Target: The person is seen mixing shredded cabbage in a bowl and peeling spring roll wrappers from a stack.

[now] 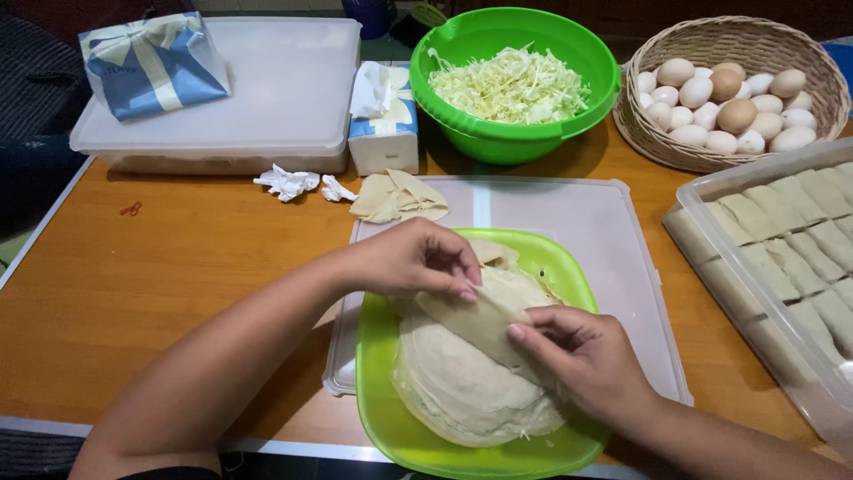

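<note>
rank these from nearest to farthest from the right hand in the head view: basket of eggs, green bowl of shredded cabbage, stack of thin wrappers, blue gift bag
1. Stack of thin wrappers: under the right hand, which touches it, on the green plate.
2. Green bowl of shredded cabbage: straight ahead, at the table's far edge.
3. Basket of eggs: far right corner, close to the bowl's distance but slightly farther.
4. Blue gift bag: far left, on the lidded box.

green plate [382, 391] — pale cream wrappers [471, 382] | green bowl [498, 133] — whitish-green cabbage [511, 84] | orange-brown table [178, 258]
</note>
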